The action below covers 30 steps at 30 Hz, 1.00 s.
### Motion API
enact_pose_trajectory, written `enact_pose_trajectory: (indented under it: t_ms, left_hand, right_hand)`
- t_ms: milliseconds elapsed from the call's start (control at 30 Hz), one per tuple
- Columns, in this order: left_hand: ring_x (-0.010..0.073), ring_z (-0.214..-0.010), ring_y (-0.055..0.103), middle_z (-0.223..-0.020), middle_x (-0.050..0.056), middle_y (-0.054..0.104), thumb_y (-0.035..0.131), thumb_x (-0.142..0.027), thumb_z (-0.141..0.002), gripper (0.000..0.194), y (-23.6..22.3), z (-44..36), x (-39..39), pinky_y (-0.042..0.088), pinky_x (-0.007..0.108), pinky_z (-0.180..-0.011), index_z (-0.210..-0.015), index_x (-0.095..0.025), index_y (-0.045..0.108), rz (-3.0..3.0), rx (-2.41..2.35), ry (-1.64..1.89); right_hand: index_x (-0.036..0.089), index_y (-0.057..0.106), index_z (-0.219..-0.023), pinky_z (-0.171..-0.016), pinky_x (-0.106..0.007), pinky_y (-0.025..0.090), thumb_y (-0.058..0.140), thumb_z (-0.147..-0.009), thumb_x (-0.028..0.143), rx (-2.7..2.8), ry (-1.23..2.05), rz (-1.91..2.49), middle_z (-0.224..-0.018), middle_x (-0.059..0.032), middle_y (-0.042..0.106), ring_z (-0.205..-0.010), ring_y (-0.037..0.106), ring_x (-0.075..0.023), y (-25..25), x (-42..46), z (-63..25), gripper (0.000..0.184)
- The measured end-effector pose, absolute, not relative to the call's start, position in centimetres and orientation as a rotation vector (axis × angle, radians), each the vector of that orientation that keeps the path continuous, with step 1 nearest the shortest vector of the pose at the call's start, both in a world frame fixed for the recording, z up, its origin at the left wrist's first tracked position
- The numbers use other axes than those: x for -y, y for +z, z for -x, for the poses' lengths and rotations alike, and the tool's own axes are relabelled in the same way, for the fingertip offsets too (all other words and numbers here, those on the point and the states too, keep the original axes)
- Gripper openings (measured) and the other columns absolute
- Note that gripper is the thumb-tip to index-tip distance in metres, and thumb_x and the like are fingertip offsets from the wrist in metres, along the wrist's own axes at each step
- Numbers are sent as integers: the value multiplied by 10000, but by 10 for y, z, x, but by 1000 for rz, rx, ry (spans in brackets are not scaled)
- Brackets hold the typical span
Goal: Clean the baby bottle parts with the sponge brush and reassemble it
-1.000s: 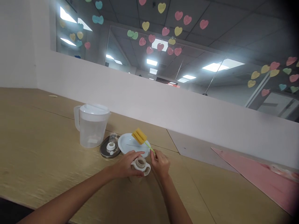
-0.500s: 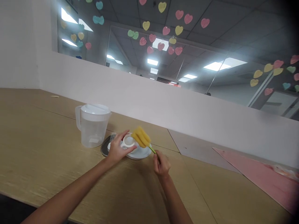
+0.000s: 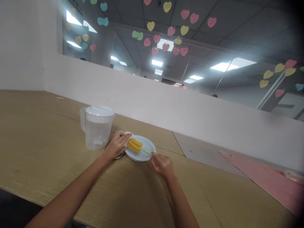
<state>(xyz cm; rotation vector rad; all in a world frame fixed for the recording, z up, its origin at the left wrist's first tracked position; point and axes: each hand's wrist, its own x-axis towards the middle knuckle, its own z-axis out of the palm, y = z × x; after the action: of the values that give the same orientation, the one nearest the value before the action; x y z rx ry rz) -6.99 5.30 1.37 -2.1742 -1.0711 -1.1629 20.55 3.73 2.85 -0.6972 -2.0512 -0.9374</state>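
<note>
My left hand (image 3: pixel 116 145) is closed around a small white cup (image 3: pixel 130 135), tipped so that its mouth faces right. Fingers cover much of the cup. A sponge brush with a yellow head (image 3: pixel 135 145) meets the cup's mouth; whether its tip is inside I cannot tell. My right hand (image 3: pixel 162 164) pinches the brush's thin green handle (image 3: pixel 146 152). Both hands are over or beside a shallow white plate (image 3: pixel 149 146) on the table. A dark round tray (image 3: pixel 120 155) shows partly below the left hand, which hides what lies on it.
A clear lidded pitcher (image 3: pixel 98 131) with water stands left of the tray. The wooden table (image 3: pixel 114 193) runs along a white wall (image 3: pixel 147 107) under a window with heart-shaped notes. A pink sheet (image 3: pixel 266 180) lies at the right.
My left hand has turned the cup from facing me to facing right. My right hand has brought the brush head down and left, against the cup's mouth. The view has shifted slightly.
</note>
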Motion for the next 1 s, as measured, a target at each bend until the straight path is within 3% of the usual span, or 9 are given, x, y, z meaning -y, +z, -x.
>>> enact_pose_trajectory:
  t_ms: [200, 467, 1000]
  left_hand:
    - [240, -991, 477, -1198, 104, 589, 534, -207, -847, 499, 14, 70, -52, 436, 388, -882, -1328, -154, 413, 2195, 1104, -1161]
    - [244, -956, 493, -1203, 118, 588, 512, -340, -876, 551, 16, 67, -50, 433, 400, -874, -1373, -158, 361, 2070, 1086, -1233]
    - [210, -961, 565, -1203, 106, 605, 424, -197, -924, 426, 19, 43, -36, 463, 380, -857, -1348, -168, 396, 2185, 813, -1076]
  right_hand:
    - [172, 657, -869, -506, -225, 289, 506, -812, 180, 2014, -1061, 735, -525, 32, 539, -459, 462, -70, 32, -27, -192, 162]
    - [174, 643, -828, -508, -244, 287, 498, -808, 179, 1927, -1106, 772, -509, 34, 501, -465, 443, -76, 32, -18, -176, 146]
    - [166, 656, -841, -515, -260, 272, 507, -815, 190, 1912, -1143, 761, -504, 33, 477, -461, 435, -84, 21, -18, -165, 153]
